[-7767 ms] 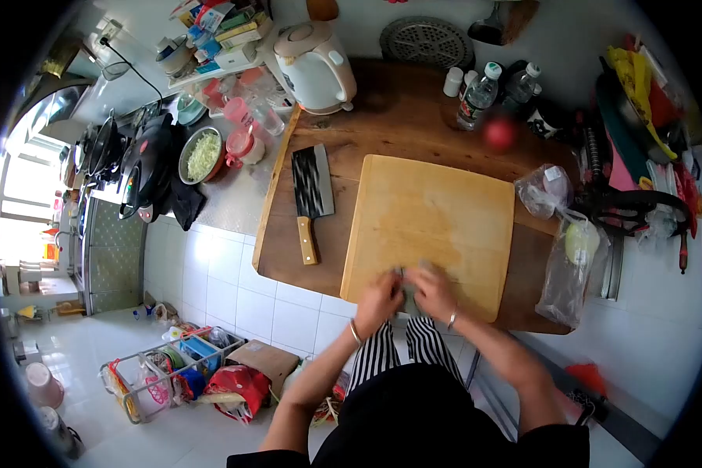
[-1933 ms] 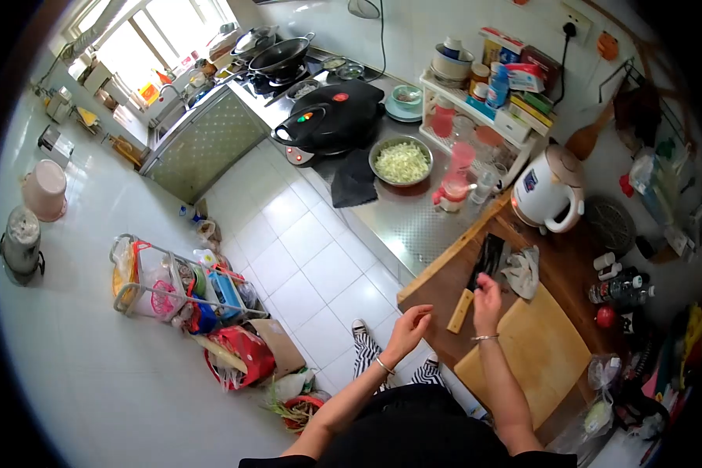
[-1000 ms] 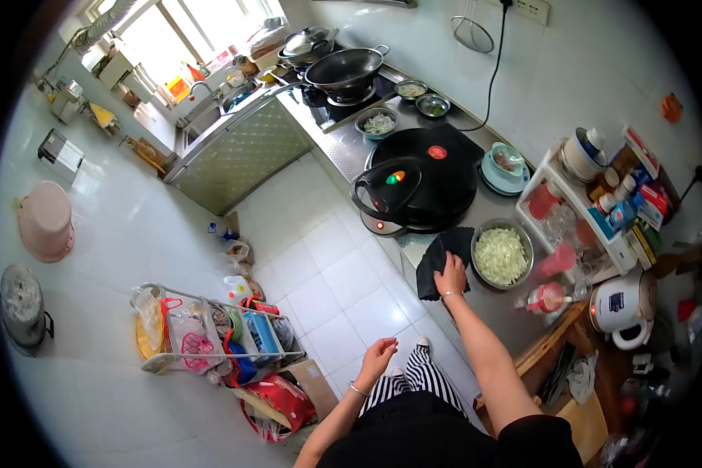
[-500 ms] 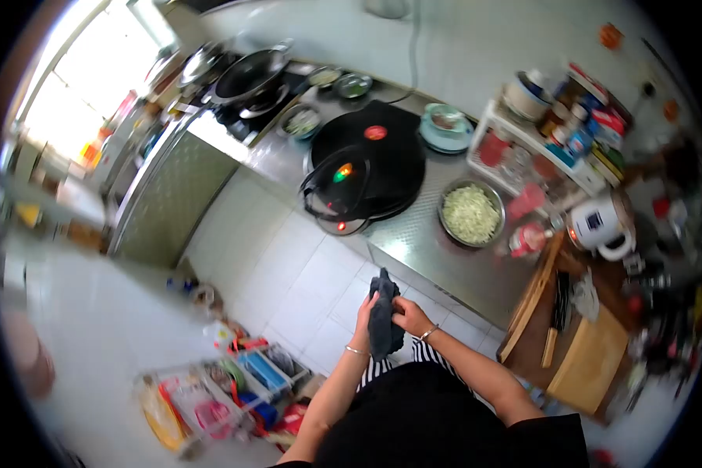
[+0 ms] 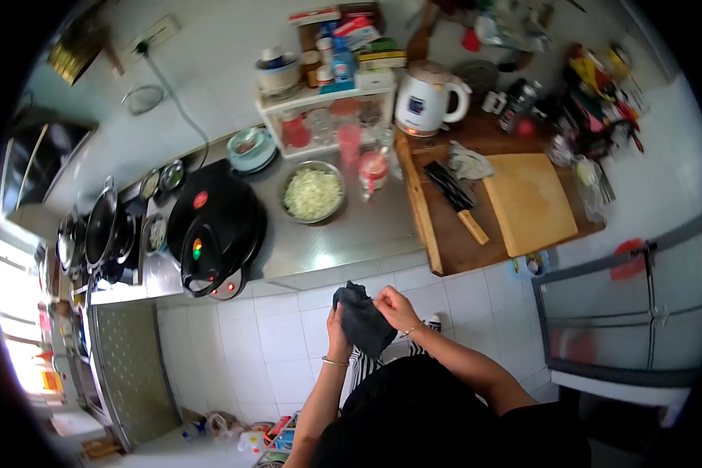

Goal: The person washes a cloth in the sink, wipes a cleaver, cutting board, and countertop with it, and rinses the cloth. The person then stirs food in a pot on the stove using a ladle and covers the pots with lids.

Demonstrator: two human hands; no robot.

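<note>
A dark grey cloth [image 5: 364, 324] hangs between my two hands, in front of my body and above the tiled floor. My left hand [image 5: 337, 334] is closed on its left edge. With fingers pinched, my right hand [image 5: 398, 310] grips the cloth's upper right edge. Beyond them on the steel counter [image 5: 312, 253] stands a metal bowl [image 5: 342, 204] of chopped pale green vegetable [image 5: 312, 193]. To its left sits a black electric griddle [image 5: 218, 210] with lit indicator lights.
On the right, a wooden board [image 5: 437, 234] carries a cleaver [image 5: 452, 195], a light cutting board [image 5: 530, 203], a crumpled rag [image 5: 469, 162] and a white kettle [image 5: 423, 101]. A white rack [image 5: 320, 100] holds jars and boxes. A wok [image 5: 101, 230] is at far left.
The view has swung to the right, bringing the wooden board and a glass-door cabinet further in. The cloth is spread wider, and my right hand has moved to its upper edge.
</note>
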